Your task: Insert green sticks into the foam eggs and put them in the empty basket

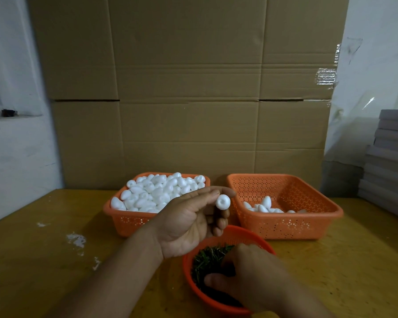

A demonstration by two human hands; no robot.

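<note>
Foam egg (222, 201) pinched at frame centre by left hand (189, 222), dimpled end toward camera; right hand (251, 271) curled among green sticks (207, 258), grip unclear.

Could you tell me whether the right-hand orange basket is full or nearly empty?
Nearly empty: the right basket holds a few foam eggs at its front.

The table (32, 260) lies bare on the left and on the right, open to a hand from either side. At the back, a cardboard wall (189, 88) closes off the way behind the two baskets. The left basket (129, 222) is heaped with eggs (156, 191) above its rim; the right basket (285, 223) holds only a few, with open room above them. A narrow gap parts the two. The left hand (189, 223) hangs before that gap. The bowl (189, 267) near the front is largely covered by the right hand (255, 276). Stacked boards (391, 161) block the far right.
</note>
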